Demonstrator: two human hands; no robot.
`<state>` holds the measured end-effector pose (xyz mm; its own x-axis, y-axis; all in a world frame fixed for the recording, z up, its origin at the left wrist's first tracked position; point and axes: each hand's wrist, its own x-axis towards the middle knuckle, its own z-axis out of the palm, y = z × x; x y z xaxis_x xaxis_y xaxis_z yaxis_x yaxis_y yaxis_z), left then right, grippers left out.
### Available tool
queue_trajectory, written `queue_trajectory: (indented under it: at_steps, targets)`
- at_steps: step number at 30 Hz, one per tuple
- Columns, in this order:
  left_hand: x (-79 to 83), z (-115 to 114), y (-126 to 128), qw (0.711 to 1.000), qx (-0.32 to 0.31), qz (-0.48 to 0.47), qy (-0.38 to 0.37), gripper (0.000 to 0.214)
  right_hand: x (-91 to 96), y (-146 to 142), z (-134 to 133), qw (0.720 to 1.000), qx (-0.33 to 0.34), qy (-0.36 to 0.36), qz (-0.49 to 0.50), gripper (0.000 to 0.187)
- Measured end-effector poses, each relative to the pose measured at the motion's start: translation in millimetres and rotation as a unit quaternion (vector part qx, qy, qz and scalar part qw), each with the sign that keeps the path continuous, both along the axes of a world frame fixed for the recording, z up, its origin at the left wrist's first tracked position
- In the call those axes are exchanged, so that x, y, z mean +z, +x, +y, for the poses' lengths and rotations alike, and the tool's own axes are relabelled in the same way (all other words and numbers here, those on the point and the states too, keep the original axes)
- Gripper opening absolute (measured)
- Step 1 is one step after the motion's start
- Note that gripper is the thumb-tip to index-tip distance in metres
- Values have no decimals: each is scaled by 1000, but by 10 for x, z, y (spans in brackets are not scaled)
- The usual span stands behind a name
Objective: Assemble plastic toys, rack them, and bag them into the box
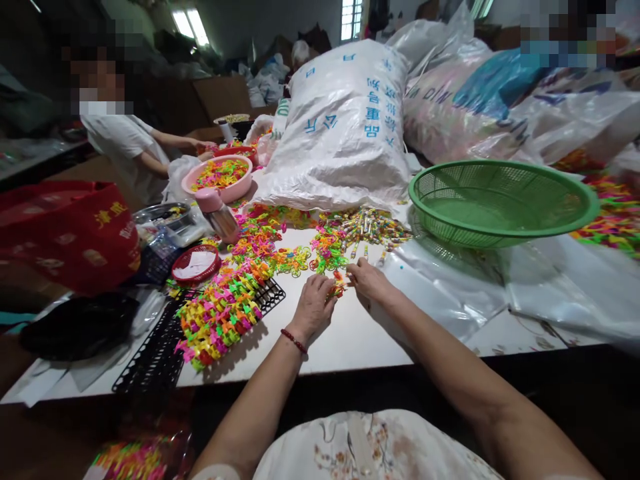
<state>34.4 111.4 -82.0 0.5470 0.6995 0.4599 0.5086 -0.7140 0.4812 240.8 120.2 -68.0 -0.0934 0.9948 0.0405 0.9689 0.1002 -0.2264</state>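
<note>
My left hand (314, 303), with a dark red bead bracelet (294, 340) at its wrist, is closed on a small red-orange plastic piece (339, 285) over the white table (300, 357). Just to the right, my right hand (371, 281) is pinched at that piece's edge; whatever lies between its fingertips is too small to make out. Beyond my hands lies a heap of neon plastic pieces (327, 247). Behind the right hand is a pile of thin, multicoloured sticks (375, 227). Left of my hands, a black grid rack (273, 295) carries rows of colourful pieces (220, 317).
A large white woven sack (340, 133) stands at the back. A green mesh basket (500, 207) sits right on clear plastic bags (450, 287). Leftward are a pink-lidded bottle (217, 217), red basket (213, 270) and pink basin (240, 193). A co-worker (125, 147) stands behind.
</note>
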Motion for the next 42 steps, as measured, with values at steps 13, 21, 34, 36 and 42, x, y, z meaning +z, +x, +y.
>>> queue_trajectory:
  at_steps: [13, 21, 34, 36, 42]
  targets:
    - [13, 49, -10, 895, 91, -356, -252, 10, 83, -16, -771, 885, -128, 87, 440, 31]
    - [-26, 103, -119, 695, 130, -542, -454, 21, -9, -251, -1283, 625, -202, -99, 747, 45]
    - [78, -118, -191, 808, 135, -432, -378, 18, -41, -338, -1497, 641, -147, -186, 730, 48]
    - [87, -137, -211, 876, 165, -353, -285, 6, -80, -349, -1500, 666, -139, -176, 711, 49]
    - [129, -238, -203, 917, 232, -301, -117, 8, -119, -334, -1510, 698, -131, -159, 686, 46]
